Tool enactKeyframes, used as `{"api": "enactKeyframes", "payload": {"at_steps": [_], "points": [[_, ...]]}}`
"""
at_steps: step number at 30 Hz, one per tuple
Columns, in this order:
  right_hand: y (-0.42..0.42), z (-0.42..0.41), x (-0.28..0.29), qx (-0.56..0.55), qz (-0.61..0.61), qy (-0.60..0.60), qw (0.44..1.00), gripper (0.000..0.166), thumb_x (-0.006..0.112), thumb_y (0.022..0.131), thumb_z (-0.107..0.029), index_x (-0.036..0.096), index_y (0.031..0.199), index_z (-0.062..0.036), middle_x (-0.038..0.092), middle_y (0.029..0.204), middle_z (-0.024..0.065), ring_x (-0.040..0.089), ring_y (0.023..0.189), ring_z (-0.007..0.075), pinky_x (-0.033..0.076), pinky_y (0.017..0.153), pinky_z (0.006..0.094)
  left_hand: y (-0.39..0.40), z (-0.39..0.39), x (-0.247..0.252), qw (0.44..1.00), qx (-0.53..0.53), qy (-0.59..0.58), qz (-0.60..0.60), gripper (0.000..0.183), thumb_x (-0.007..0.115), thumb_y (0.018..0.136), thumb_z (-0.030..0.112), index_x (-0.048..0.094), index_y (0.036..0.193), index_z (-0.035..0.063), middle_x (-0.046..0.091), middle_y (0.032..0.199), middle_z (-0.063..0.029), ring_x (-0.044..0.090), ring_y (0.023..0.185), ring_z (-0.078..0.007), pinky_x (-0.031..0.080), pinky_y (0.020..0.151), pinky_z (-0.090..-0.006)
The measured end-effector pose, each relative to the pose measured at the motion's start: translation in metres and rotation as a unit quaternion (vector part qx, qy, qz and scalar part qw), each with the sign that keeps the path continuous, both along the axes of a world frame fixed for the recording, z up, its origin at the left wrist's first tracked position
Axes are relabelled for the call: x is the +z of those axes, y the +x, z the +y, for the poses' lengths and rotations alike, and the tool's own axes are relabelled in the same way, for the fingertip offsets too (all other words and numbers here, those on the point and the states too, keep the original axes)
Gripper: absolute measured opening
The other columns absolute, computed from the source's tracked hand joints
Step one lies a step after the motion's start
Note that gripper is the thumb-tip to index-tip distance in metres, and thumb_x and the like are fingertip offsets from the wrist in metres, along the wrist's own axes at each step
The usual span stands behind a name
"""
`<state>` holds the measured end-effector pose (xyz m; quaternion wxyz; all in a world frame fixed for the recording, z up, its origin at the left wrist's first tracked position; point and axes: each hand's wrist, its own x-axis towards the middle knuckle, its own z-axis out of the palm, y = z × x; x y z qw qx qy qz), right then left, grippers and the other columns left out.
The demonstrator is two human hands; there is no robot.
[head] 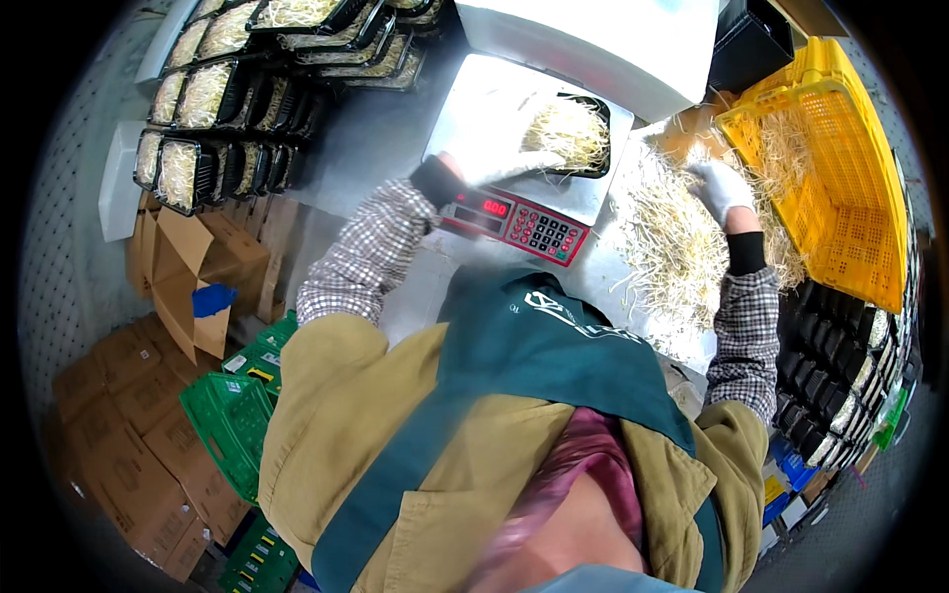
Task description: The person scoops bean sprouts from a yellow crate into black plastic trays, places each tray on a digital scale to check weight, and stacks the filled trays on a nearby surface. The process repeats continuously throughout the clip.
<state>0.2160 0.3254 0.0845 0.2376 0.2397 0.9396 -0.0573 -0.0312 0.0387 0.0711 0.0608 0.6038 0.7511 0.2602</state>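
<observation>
My left hand (511,164), in a white glove, is around the left end of a black plastic tray (609,141) filled with bean sprouts (569,135). Its thumb lies along the near corner; glare washes out the other fingers. Beneath the tray is the metal plate of a digital scale (586,204), whose red display (495,207) shows zeros. My right hand (723,191), also gloved in white, is at the far right part of a loose sprout heap (667,244). Its fingers are curled down, and whether they hold sprouts is unclear.
A yellow perforated crate (852,178) lies tipped toward the heap, with sprouts inside. Filled trays (211,96) are stacked at the left. A white box (593,44) stands behind the scale. More stacked trays (823,363), cardboard boxes (126,437) and green crates (230,430) flank me.
</observation>
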Motion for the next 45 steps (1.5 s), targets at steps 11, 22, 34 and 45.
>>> {"api": "enactKeyframes", "payload": {"at_steps": [11,22,34,45], "points": [[-0.134,-0.09,-0.031,0.059,0.443,-0.197,0.872,0.054,0.046,0.098,-0.042,0.043,0.14,-0.0076,0.048,0.139,0.0203,0.047,0.128,0.0346,0.037,0.105,0.0381,-0.015,0.0,-0.015,0.998,0.006,0.055,-0.005,0.11,0.08,0.064,0.055,0.028,0.146,0.0032,0.034,0.148,-0.0216,0.03,0.139,-0.0363,0.025,0.116,-0.0404],[-0.13,-0.152,-0.005,0.101,0.275,-0.095,0.951,0.031,0.057,0.087,-0.026,0.063,0.113,-0.0108,0.064,0.11,0.0119,0.061,0.102,0.0301,0.047,0.09,0.042,0.001,-0.01,-0.028,0.996,-0.012,-0.043,-0.076,0.088,0.067,0.079,0.054,0.029,0.148,0.0131,0.041,0.141,-0.0189,0.04,0.132,-0.0334,0.028,0.111,-0.0508],[-0.11,-0.111,-0.014,0.179,0.3,-0.167,0.922,0.067,0.07,0.084,-0.022,0.041,0.144,-0.0164,0.052,0.134,0.0183,0.051,0.121,0.0346,0.042,0.103,0.0413,-0.011,0.003,-0.044,0.998,-0.027,-0.047,-0.025,0.091,0.066,0.077,0.06,0.035,0.144,0.0078,0.041,0.142,-0.0164,0.037,0.133,-0.0362,0.028,0.111,-0.0498],[-0.105,-0.106,-0.014,0.1,0.371,-0.087,0.919,0.065,0.07,0.08,-0.01,0.046,0.14,-0.0199,0.056,0.131,0.0157,0.055,0.119,0.0317,0.045,0.099,0.0369,0.021,0.015,-0.006,0.999,0.004,0.001,0.046,0.089,0.071,0.077,0.05,0.035,0.144,0.0032,0.046,0.136,-0.02,0.043,0.126,-0.0373,0.032,0.107,-0.049]]}}
